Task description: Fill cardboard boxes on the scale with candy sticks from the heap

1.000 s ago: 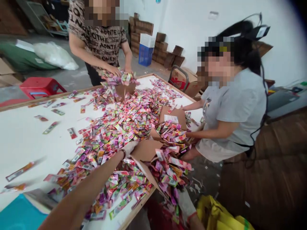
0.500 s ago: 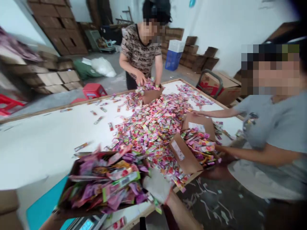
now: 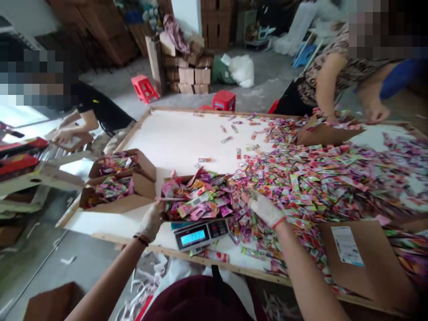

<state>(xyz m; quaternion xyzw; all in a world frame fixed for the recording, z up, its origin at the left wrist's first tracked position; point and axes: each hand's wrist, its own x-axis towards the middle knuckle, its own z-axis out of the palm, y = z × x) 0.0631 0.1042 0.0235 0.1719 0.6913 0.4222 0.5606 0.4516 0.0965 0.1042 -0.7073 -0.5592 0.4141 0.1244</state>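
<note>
A cardboard box (image 3: 200,220) heaped with small colourful packets (image 3: 197,196) rests on a digital scale (image 3: 187,240) with a lit blue display. My left hand (image 3: 152,221), in a pale glove with bare fingertips, is closed on the box's left side. To the right of the box, my right hand (image 3: 265,208), gloved the same way, reaches over the big loose pile of packets (image 3: 301,183). Its fingers are stretched out and touch the pile's near left part; no packet is clearly held in them.
Two open filled boxes (image 3: 143,185) stand at the table's left end. Another cardboard box (image 3: 364,258) lies at the right front. Across the table a person's hand (image 3: 376,111) is by a filled box (image 3: 324,131). A person in black (image 3: 96,107) works at left. Red stools (image 3: 224,100) stand behind.
My view has swung left. The filled box, tilted in my left hand before, now sits level on the scale. My right hand has left its side and moved over the loose pile.
</note>
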